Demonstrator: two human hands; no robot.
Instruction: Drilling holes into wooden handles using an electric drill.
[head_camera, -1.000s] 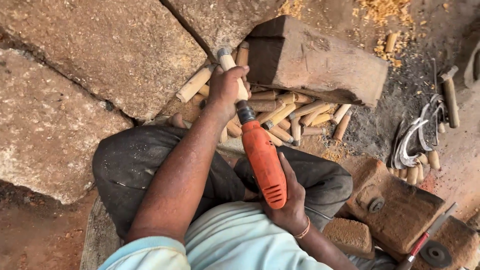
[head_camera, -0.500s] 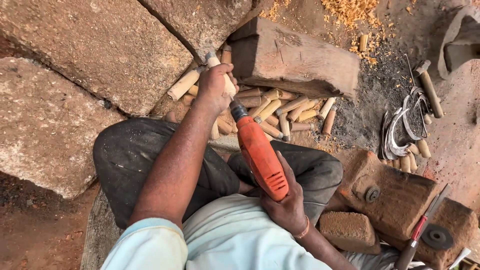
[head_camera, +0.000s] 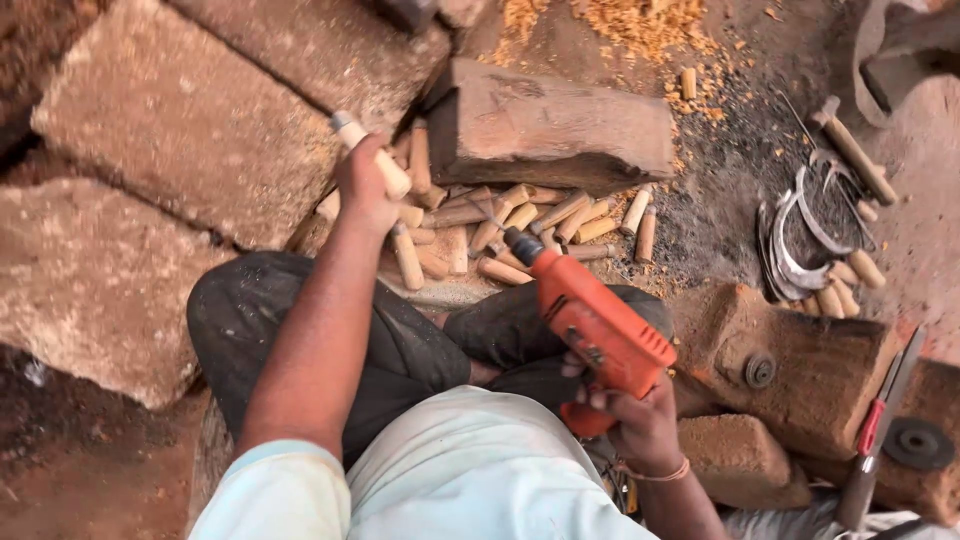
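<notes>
Fingers of left hand (head_camera: 365, 185) wrapped round a wooden peg (head_camera: 372, 155), held up over the peg pile (head_camera: 520, 225) on the ground by a stone block (head_camera: 560, 125). Right hand (head_camera: 635, 425) fingers closed on orange drill (head_camera: 590, 325), bit aimed twd pile, above lap.

Two hands were seen: the left hand (head_camera: 362, 188) and the right hand (head_camera: 632, 425). One wooden handle (head_camera: 372, 155) was held in the left hand, and one orange drill (head_camera: 590, 325) in the right hand. About twenty more wooden pegs (head_camera: 520, 225) were counted in the pile at the centre; some were hidden. Two large stone slabs (head_camera: 180, 120) were seen at the upper left, and one stone block (head_camera: 560, 125) at the upper centre.
</notes>
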